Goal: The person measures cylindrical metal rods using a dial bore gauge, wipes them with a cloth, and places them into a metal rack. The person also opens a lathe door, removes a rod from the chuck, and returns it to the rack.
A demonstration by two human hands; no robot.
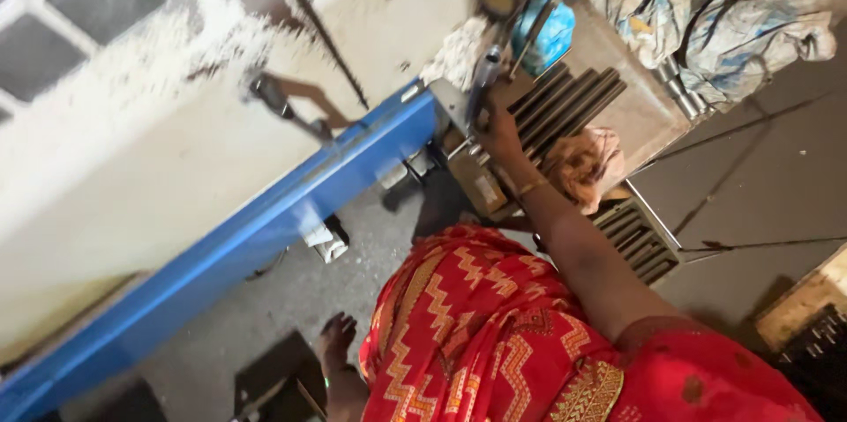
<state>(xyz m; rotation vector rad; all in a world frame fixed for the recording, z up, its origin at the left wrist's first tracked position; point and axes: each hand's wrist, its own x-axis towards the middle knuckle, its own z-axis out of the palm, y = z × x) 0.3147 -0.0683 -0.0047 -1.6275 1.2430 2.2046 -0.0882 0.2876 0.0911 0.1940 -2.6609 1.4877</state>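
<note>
right hand: your arm reaches up to the small machine at the bench's near-left corner. The fingers are curled around the grey metal lever that stands on it, gripping it near its lower end.
left hand: not visible to me. The thing low at the left is your bare foot on the floor, not a hand.
lever: slim, grey, tilted slightly, rising from the machine toward the wall. Its upper end is clear of your fingers.
bench: brown worn top. A row of dark metal bars lies side by side just right of your hand, running diagonally across the top.
rag: a crumpled orange-pink cloth at the bench's near edge, just beside your wrist. Can't tell if it touches.
tray: a second batch of dark bars sits in a lower tray below the bench's near edge, next to your forearm.
blue item: a blue container toward the bench's far-left corner, behind the lever.
sacks: bundled pale bags piled on the far-right side.
rail: a blue-painted beam runs along the white wall, ending at the machine.
clothing: red patterned fabric fills the lower frame; a thin bangle is on your right wrist.
</note>
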